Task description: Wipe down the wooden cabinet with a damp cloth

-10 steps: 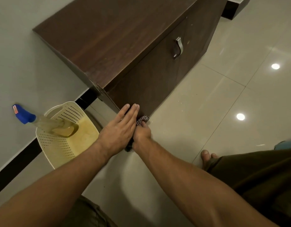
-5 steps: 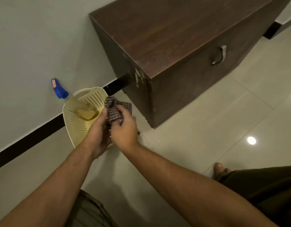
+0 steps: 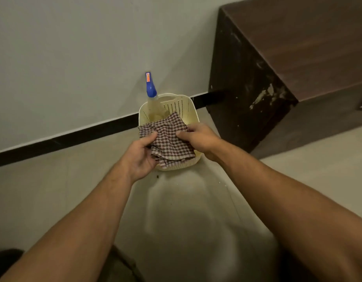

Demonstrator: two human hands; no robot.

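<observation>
A brown-and-white checked cloth (image 3: 168, 137) is spread out between both hands, just above a cream perforated basket (image 3: 186, 106) on the floor. My left hand (image 3: 141, 155) pinches its left edge and my right hand (image 3: 198, 137) grips its right edge. The dark wooden cabinet (image 3: 298, 58) stands to the right, apart from my hands, its near side panel scuffed with pale chipped patches.
A spray bottle (image 3: 151, 92) with a blue head leans inside the basket against the pale wall. A black skirting strip (image 3: 74, 137) runs along the wall's foot. Glossy beige floor tiles (image 3: 186, 200) lie below my arms.
My hands left the cabinet's lower front corner, carried the bunched cloth left over the basket and spread it open. The view swung left, so the cabinet now sits at the right.
</observation>
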